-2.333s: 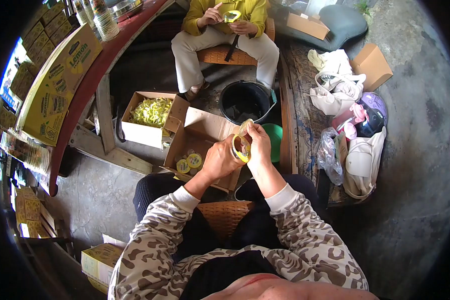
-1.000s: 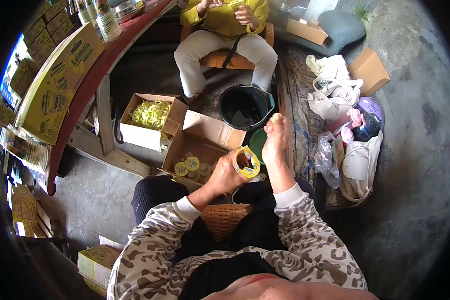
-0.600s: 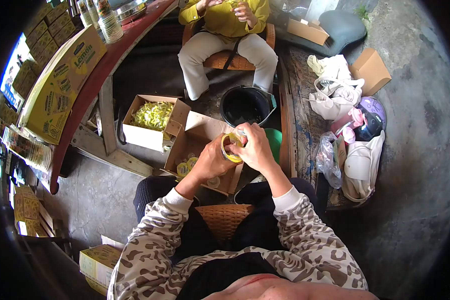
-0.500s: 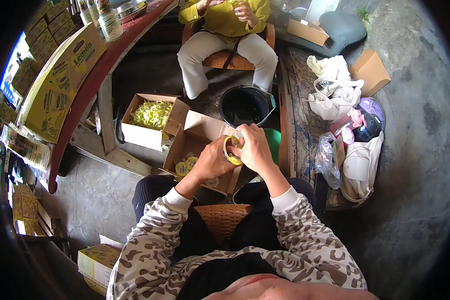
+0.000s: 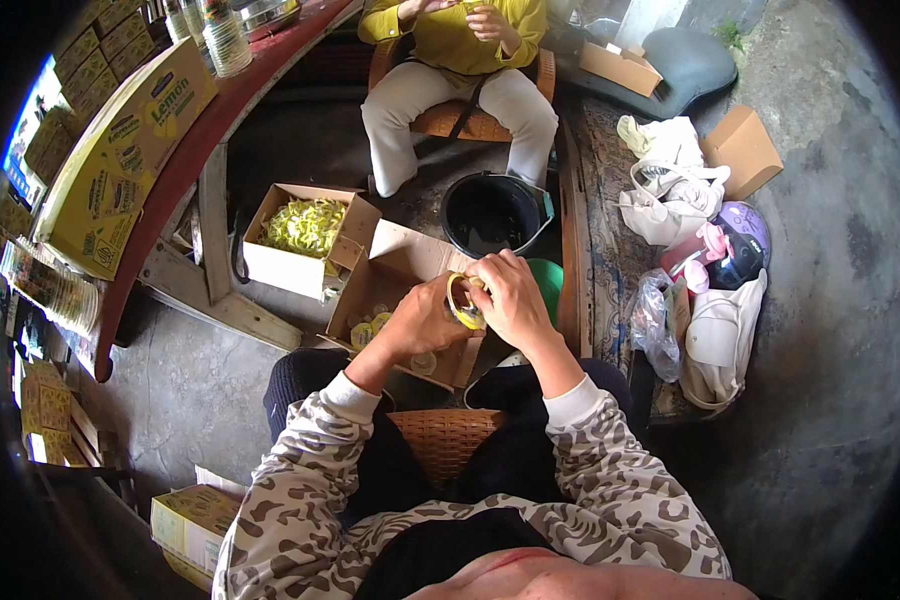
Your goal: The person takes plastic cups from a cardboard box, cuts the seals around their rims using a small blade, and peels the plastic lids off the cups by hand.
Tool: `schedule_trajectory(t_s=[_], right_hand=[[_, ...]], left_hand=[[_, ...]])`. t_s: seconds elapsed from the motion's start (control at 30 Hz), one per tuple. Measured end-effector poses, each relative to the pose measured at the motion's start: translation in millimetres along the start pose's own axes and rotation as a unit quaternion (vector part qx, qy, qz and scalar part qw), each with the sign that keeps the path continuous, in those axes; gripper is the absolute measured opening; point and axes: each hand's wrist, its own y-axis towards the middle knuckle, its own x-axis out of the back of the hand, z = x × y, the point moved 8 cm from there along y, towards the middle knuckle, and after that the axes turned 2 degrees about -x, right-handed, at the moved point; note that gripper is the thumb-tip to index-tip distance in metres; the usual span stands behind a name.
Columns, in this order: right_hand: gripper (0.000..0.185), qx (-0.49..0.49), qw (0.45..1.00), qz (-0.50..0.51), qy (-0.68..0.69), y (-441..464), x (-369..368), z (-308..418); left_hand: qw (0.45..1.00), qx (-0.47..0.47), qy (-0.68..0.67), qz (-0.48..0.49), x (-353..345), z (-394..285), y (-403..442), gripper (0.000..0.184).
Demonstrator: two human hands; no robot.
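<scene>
In front of my lap, my left hand point(image 5: 422, 318) is wrapped round a small clear plastic cup point(image 5: 457, 296) with a yellow band, its mouth tilted up toward me. My right hand point(image 5: 511, 297) is closed at the cup's right side, fingers bent over the rim and pressed together. Its fingers hide part of the cup, and I cannot make out anything small between them. Below both hands, an open cardboard box point(image 5: 406, 243) contains several clear cups with yellow print point(image 5: 361, 335).
A box of yellow strips point(image 5: 303, 227) stands left, beside a black bucket point(image 5: 490, 215) and a green basin point(image 5: 545, 285). Opposite sits a person in a yellow shirt point(image 5: 460, 40). Bags point(image 5: 717, 345) and a helmet point(image 5: 742, 240) lie right; a red-edged table point(image 5: 130, 265) holds lemon cartons.
My right fingers have shifted slightly and curled closer over the cup's rim. My left hand keeps its grip. The view has moved a little.
</scene>
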Motion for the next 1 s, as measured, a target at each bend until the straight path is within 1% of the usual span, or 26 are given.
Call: schedule_trajectory(t_s=[0.1,0.17,0.23,0.3,0.37,0.43,0.5,0.57,0.7,0.83,1.0], right_hand=[[0.017,-0.002,1.0,0.0,0.004,0.2,-1.1,-3.2],[0.018,-0.009,1.0,-0.001,0.017,-0.4,-2.5,-7.3],[0.018,-0.015,0.999,-0.001,0.031,0.7,-1.2,-7.2],[0.014,-0.033,0.998,0.0,0.06,2.0,0.7,-7.2],[0.015,-0.027,0.998,-0.007,0.061,1.7,1.8,-6.6],[0.015,-0.021,0.998,-0.014,0.062,1.2,2.4,-6.3],[0.017,-0.023,0.999,0.008,0.027,0.4,-2.1,-7.4],[0.018,-0.012,1.0,0.017,0.016,-0.1,-3.8,-5.4],[0.019,0.012,0.999,0.036,0.0,-0.8,-5.4,-1.0],[0.018,0.012,0.997,0.071,-0.019,-1.6,-9.5,1.7],[0.019,0.025,0.996,0.078,0.028,-2.7,-11.4,3.7]], left_hand=[[1.0,-0.009,0.004,0.012,-0.7,1.0,0.3,0.061],[1.0,0.015,-0.007,0.016,-1.7,5.5,-0.3,0.061],[1.0,0.007,-0.019,0.015,-0.7,5.4,0.7,0.061],[0.999,-0.002,-0.031,0.012,0.8,2.6,1.3,0.061],[0.999,0.012,-0.028,0.009,3.4,-0.5,1.0,0.059],[1.0,0.0,-0.021,0.004,3.3,-0.3,0.6,0.06],[1.0,-0.012,-0.013,-0.001,4.4,-1.3,0.4,0.061],[1.0,0.021,0.001,0.022,1.5,3.2,-0.1,0.063],[0.999,0.032,0.007,0.032,-2.9,12.9,-0.8,0.064],[0.998,0.034,0.014,0.056,-5.5,14.2,-1.4,0.059],[0.997,0.021,0.003,0.078,-10.0,16.3,-1.5,0.053]])
